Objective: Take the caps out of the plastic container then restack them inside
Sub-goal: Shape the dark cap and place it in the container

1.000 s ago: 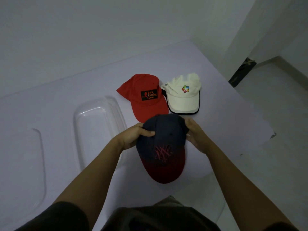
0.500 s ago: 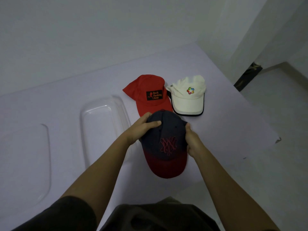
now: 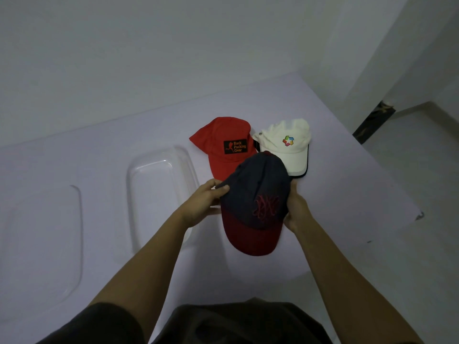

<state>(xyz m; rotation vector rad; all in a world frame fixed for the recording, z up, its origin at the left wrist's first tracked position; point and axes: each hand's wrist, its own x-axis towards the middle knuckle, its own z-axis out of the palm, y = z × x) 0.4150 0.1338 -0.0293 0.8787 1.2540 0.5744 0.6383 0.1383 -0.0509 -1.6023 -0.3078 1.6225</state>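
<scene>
- The navy cap (image 3: 258, 194) with the dark red brim is held up by its two sides, brim towards the person, just right of the container (image 3: 154, 194).
- The left hand (image 3: 206, 204) grips the left edge of the crown, with the thumb laid on top and the fingers tucked beneath.
- The right hand (image 3: 295, 209) is wrapped round the right edge (its fingertips are hidden behind the cloth, so the depth of that grip cannot be told).
- The container stands open on the table (image 3: 347, 182) with nothing seen inside, and its lid (image 3: 49, 232) lies flat farther left.
- The red cap (image 3: 223, 145) and the white cap (image 3: 290, 147) lie side by side at the far side, and their near brims are covered in view by the held cap.
- The step in hand is judged to be the setting of this cap into the container as the bottom of the stack.
- It is best carried left and lowered level, with the crown kept rounded rather than squeezed flat.
- The brim is best lined up along the container's long side, so that the other two caps can be nested over it the same way round.
- The near right wall of the container should be cleared on the way in, since the left forearm crosses above it.
- The grip is best released only once the cap is settled on the bottom.
</scene>
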